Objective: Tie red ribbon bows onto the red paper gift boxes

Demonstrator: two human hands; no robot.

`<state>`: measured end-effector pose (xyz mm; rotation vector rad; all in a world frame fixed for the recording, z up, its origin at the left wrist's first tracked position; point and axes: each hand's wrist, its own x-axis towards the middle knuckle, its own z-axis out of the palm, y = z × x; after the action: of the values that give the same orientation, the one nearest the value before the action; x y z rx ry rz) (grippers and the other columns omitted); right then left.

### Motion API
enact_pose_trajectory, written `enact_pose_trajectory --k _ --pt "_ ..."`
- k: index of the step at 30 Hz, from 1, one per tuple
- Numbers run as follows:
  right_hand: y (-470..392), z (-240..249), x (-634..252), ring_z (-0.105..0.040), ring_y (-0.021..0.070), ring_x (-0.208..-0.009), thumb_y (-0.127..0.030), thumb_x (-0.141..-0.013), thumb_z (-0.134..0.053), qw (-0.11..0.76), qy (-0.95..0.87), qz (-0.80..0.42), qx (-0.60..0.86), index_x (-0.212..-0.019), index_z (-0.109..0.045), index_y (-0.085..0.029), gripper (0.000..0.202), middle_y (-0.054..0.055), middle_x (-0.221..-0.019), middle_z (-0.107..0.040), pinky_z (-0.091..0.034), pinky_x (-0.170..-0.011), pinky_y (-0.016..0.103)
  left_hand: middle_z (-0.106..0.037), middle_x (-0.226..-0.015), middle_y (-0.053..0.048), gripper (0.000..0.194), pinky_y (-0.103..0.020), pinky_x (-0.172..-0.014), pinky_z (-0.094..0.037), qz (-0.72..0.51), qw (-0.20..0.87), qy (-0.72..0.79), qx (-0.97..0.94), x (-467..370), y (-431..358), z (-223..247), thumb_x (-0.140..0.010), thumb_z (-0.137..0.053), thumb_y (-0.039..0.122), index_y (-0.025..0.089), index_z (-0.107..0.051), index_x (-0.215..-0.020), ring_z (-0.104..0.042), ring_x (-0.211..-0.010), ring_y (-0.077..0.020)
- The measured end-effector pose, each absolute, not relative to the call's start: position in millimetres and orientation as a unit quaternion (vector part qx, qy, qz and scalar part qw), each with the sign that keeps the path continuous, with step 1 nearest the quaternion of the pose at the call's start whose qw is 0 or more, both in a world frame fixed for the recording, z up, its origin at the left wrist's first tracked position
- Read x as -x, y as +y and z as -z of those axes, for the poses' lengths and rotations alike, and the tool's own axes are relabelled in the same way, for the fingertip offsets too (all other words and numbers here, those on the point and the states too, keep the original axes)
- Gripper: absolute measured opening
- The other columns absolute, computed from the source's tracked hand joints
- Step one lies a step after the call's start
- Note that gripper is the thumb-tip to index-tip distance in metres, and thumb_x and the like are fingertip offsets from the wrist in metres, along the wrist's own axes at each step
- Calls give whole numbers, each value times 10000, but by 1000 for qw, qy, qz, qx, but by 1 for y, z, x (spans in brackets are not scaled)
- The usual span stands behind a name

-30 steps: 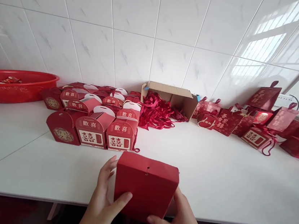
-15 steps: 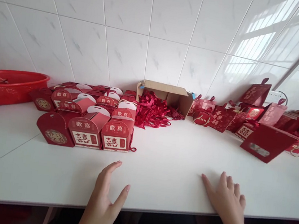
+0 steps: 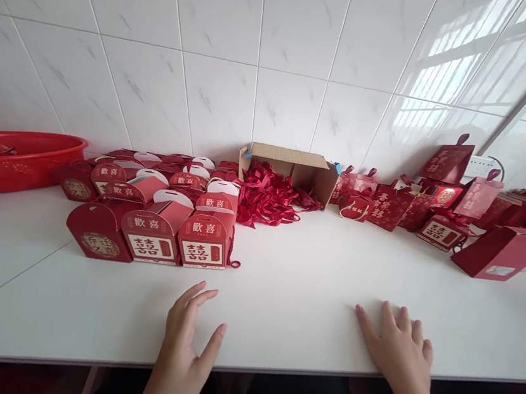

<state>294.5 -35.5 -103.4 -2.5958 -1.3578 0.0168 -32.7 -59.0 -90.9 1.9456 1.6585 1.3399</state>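
Note:
My left hand (image 3: 188,335) is at the table's front edge, its fingers apart and nothing in them. It is nearest to the front row of red boxes (image 3: 203,241), which have white panels and arched tops. My right hand (image 3: 396,341) rests with fingers spread on the white table (image 3: 298,297), holding nothing. Beyond it to the right stands a plain dark red box (image 3: 496,251), beside a red box with a white label (image 3: 440,233). Red ribbons (image 3: 267,197) spill out of an open cardboard box (image 3: 291,156) at the back middle.
A red plastic basin (image 3: 22,161) with some items in it sits at the far left. Several red bags (image 3: 389,206) and boxes crowd the back right, near a white power strip (image 3: 482,166). A white tiled wall (image 3: 217,102) rises behind the table.
The plain dark red box at the right has shifted right and is more upright, showing more of the labelled box behind it. My left fingers have spread slightly; the view has shifted a little.

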Motion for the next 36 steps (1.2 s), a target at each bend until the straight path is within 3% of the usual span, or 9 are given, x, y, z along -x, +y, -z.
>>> enact_pose_trajectory --k 5,10,14,17,20,24,29,33,36 --pt "-37 105 -295 -226 399 -1375 -671 -837 -226 113 -462 -2 880 -1405 -406 -151 790 183 -1479 -296 -227 -1081 533 -306 -1447 -100 473 -490 -988 -443 -446 142 584 -664 44 -51 77 -876 -515 347 300 -337 -1312 -326 -1339 -298" --pt "-37 108 -295 -245 401 -1370 -669 -824 -264 117 -466 9 877 -1406 -407 -166 782 188 -1472 -315 -251 -1072 535 -257 -1474 -196 808 -549 -1082 -267 -427 -85 571 -696 53 -9 37 -819 -598 333 188 -124 -1457 -244 -1371 -352" --pt "-37 108 -296 -256 414 -1362 -647 -839 -263 113 -476 12 872 -1402 -412 -155 762 194 -1460 -330 -263 -1063 542 -432 -1346 -221 555 -600 -968 -299 -342 -189 607 -692 52 30 21 -827 -562 401 143 -432 -1300 -370 -1243 -410" --pt "-38 110 -297 -255 406 -1367 -621 -863 -279 101 -481 11 871 -1412 -400 -159 728 185 -1466 -323 -271 -1065 532 -578 -1150 -182 466 -605 -935 -276 -304 -214 607 -702 47 41 28 -828 -535 482 159 -538 -1165 -467 -1107 -386" --pt "-37 107 -293 -266 404 -1362 -520 -916 -281 79 -492 7 867 -1411 -406 -161 624 176 -1456 -345 -289 -1060 525 -586 -1134 -160 501 -556 -945 -303 -328 -204 562 -731 43 41 37 -790 -570 526 164 -551 -1137 -481 -1071 -358" --pt "-18 83 -267 -342 339 -1338 -316 -955 -281 45 -661 -51 747 -1362 -468 -196 464 131 -1431 -414 -400 -993 458 -530 -1189 -150 483 -463 -974 -367 -348 -127 475 -798 44 42 41 -771 -591 444 147 -543 -1149 -428 -1135 -323" --pt "53 55 -210 -554 350 -1087 -256 -949 -377 75 -743 -64 661 -1381 -434 -198 440 174 -1192 -590 -478 -820 465 -453 -1294 -151 495 -515 -1031 -303 -333 -83 447 -826 49 44 43 -803 -527 376 161 -463 -1244 -358 -1234 -330" --pt "123 53 -169 -469 315 -1212 -291 -948 -436 147 -745 -58 648 -1460 -266 -200 548 153 -1404 -431 -452 -910 416 -459 -1299 -137 495 -511 -1041 -314 -345 -50 420 -838 52 44 45 -781 -532 338 178 -460 -1244 -361 -1244 -321" --pt "157 58 -149 -408 256 -1283 -283 -974 -395 205 -746 -67 630 -1440 -291 -220 481 112 -1467 -351 -428 -975 387 -474 -1295 -131 480 -514 -1042 -326 -352 -30 396 -847 55 45 45 -751 -552 318 189 -491 -1209 -382 -1234 -318"
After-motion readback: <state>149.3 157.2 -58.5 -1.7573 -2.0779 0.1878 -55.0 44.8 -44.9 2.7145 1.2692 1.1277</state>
